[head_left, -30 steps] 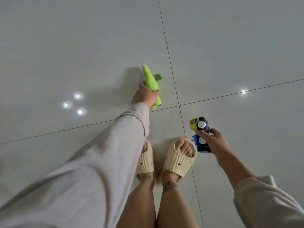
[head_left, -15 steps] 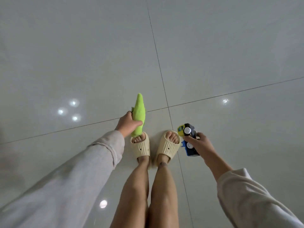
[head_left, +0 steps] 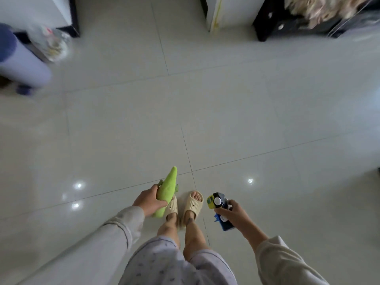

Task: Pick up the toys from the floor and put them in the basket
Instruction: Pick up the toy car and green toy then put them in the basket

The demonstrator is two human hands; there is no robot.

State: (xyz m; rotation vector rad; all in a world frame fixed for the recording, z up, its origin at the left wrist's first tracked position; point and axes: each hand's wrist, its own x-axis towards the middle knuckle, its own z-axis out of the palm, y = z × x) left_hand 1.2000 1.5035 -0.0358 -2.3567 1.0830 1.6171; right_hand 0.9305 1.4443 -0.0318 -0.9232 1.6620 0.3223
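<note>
While a blurred blue-and-lilac cylinder (head_left: 19, 56) stands far left on the tiled floor (head_left: 226, 112), the left hand (head_left: 148, 200) grips a green plush toy (head_left: 167, 190) above beige slippers (head_left: 192, 204), and the right hand (head_left: 234, 212) clasps a toy train (head_left: 219, 208).

Motion blur smears the purple cylinder (head_left: 19, 64) and fluffy heap (head_left: 322, 9), both cut by edges.

Green plush (head_left: 167, 191) now off floor in left hand (head_left: 148, 200); view raised, furniture (head_left: 287, 23) visible.
</note>
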